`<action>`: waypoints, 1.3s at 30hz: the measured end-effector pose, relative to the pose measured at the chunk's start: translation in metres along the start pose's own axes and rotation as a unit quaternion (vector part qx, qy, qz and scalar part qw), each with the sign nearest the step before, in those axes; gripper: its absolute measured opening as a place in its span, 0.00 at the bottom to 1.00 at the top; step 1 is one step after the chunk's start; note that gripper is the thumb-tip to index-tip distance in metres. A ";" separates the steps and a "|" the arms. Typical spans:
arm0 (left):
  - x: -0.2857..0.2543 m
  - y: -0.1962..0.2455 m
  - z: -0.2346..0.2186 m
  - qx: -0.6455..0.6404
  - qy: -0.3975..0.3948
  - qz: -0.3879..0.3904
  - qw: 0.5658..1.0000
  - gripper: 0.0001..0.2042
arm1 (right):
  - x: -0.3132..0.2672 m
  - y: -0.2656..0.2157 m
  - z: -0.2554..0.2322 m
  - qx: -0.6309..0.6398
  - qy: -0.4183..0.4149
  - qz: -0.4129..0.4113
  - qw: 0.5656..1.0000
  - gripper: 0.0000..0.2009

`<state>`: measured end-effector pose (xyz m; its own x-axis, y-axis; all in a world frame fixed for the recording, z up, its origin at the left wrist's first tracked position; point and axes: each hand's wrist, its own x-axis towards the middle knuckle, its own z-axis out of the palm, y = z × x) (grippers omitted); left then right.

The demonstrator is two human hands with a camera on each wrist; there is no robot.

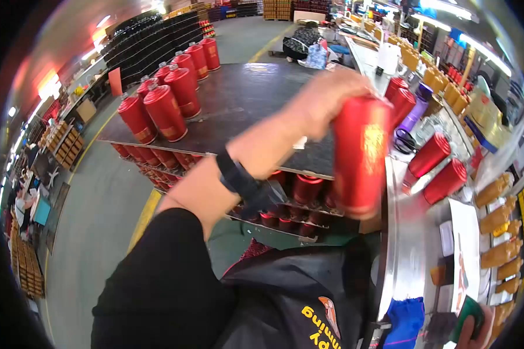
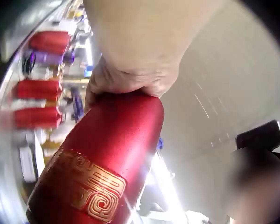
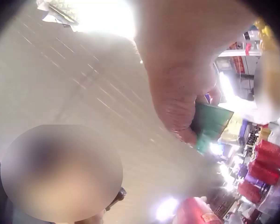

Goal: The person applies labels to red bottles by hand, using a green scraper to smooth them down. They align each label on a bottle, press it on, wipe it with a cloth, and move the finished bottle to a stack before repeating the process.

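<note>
My left hand [image 1: 337, 96] grips a red bottle [image 1: 362, 157] by its top, holding it upright over the gap between the dark table and the metal counter. Blur softens the bottle in the head view. In the left wrist view the same bottle shows a raised gold spiral pattern, and the fingers of the left hand [image 2: 130, 79] wrap its neck, which they hide. At the lower right edge of the head view, my right hand [image 1: 488, 326] holds a dark green block [image 1: 470, 317]. The right wrist view shows this green block [image 3: 211, 122] pinched under the thumb; its kind cannot be told.
Several red bottles [image 1: 166, 110] stand on the dark table [image 1: 256, 87], with more on shelves below. On the metal counter [image 1: 410, 256] are more red bottles [image 1: 431, 154], a purple bottle [image 1: 414, 113], scissors [image 1: 404, 141] and a blue cloth [image 1: 404, 320]. Gold bottles [image 1: 498, 250] line the right side.
</note>
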<state>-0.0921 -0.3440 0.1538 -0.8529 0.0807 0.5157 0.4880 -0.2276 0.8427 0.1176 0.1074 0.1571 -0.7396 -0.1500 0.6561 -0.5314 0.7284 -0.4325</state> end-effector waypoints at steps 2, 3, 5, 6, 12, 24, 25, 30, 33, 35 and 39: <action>0.021 0.016 -0.091 0.161 0.082 0.031 0.983 0.13 | 0.019 -0.004 0.018 0.001 -0.031 -0.021 0.999 0.10; 0.027 0.024 -0.122 0.225 0.142 0.077 0.961 0.14 | 0.024 -0.005 0.027 0.005 -0.027 -0.014 1.000 0.10; 0.052 0.018 -0.222 0.416 0.254 0.119 0.865 0.20 | 0.031 -0.009 0.044 0.009 -0.018 0.005 1.000 0.10; 0.047 0.031 -0.237 0.511 0.283 0.117 0.803 0.23 | 0.034 -0.012 0.051 0.025 -0.022 0.038 0.999 0.11; 0.052 0.022 -0.400 0.689 0.434 -0.016 0.581 0.25 | 0.053 0.001 0.067 -0.051 -0.065 0.066 0.994 0.10; 0.056 0.033 -0.434 0.657 0.547 -0.244 0.457 0.28 | 0.058 0.026 0.084 -0.053 -0.094 0.135 0.985 0.09; 0.055 0.035 -0.437 0.660 0.533 -0.258 0.463 0.29 | 0.059 0.024 0.088 -0.040 -0.093 0.126 0.987 0.09; 0.072 0.020 -0.418 0.723 0.554 -0.214 0.354 0.33 | 0.052 0.022 0.080 -0.074 -0.116 0.172 0.976 0.10; 0.125 -0.002 -0.365 0.779 0.379 -0.072 0.495 0.29 | 0.042 0.012 0.089 0.041 -0.010 0.281 0.959 0.15; 0.176 -0.047 -0.313 0.690 0.202 0.058 0.693 0.20 | 0.041 0.006 0.090 -0.034 0.005 0.219 0.975 0.16; 0.245 -0.142 -0.091 0.443 0.045 0.107 0.889 0.19 | 0.032 -0.008 0.082 -0.002 0.021 0.215 0.976 0.14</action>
<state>-0.3872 -0.3801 0.1464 -0.7150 0.0406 0.6979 0.5618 0.6276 0.5390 0.0643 0.0419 0.1307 -0.8761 0.1973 0.4400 -0.1746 0.7207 -0.6709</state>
